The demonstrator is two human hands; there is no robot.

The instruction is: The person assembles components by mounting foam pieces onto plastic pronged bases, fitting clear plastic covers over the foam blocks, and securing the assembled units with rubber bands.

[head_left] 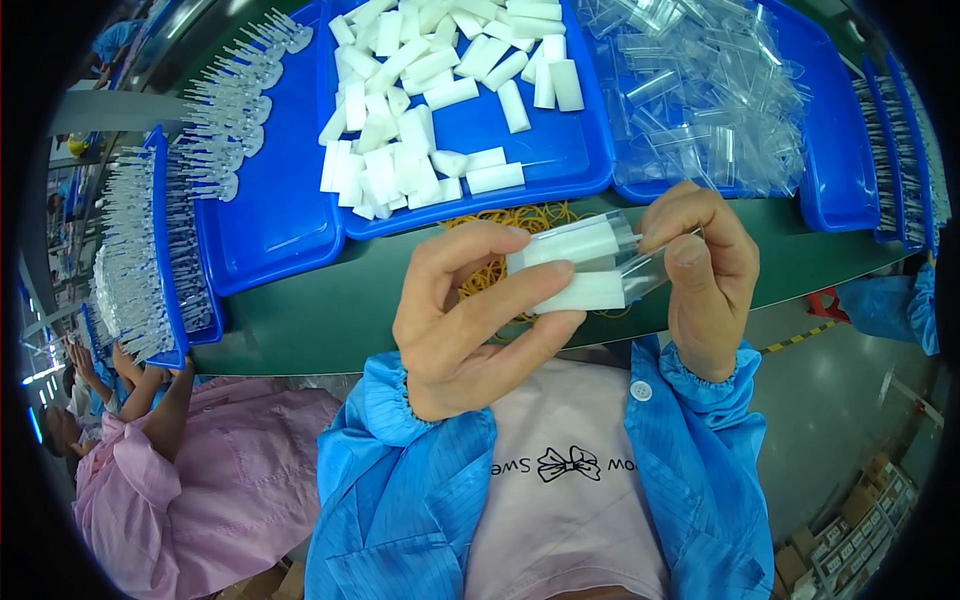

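The left hand (470,320) pinches two white blocks (575,268) between thumb and fingers. The right hand (705,275) grips a clear sleeve (655,268) touching them, above the green table (300,320), near the blue trays (560,165).

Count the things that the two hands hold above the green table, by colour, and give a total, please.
White pieces: 2, pinched in the left hand
Clear sleeves: 2, as far as the glare lets one tell, at the right hand
Total: 4
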